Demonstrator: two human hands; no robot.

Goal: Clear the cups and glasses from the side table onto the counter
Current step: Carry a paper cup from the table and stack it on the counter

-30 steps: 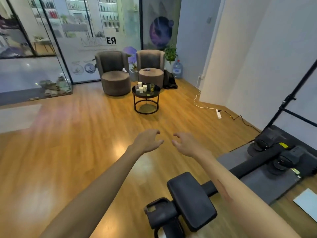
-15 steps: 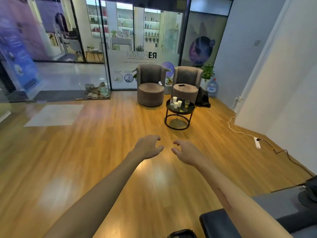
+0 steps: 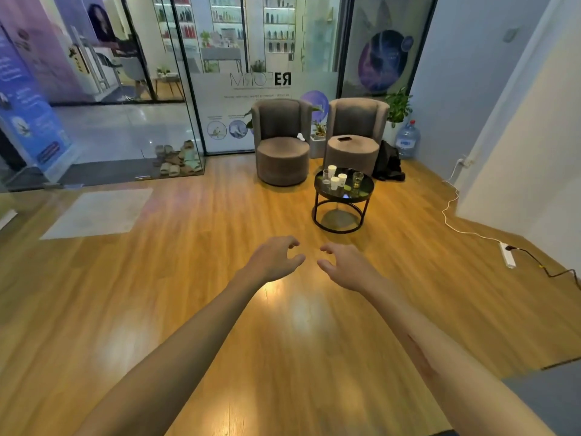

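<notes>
None of the white paper cups (image 3: 334,183) or clear glasses (image 3: 357,179) has left the round black side table (image 3: 364,196), well beyond both empty, loosely spread hands (image 3: 275,259); counter unseen.

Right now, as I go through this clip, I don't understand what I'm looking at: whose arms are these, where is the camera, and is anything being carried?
There is no machine here. The camera sits on a person's head and looks forward and down, so the two bare arms reaching into the picture are that person's own. The left hand and right hand are both open, fingers loosely curled, and hold nothing. Across the wooden floor stands a small round black side table in front of two grey armchairs. On it are three white paper cups and, as far as I can tell, two clear glasses. No counter is in view.
</notes>
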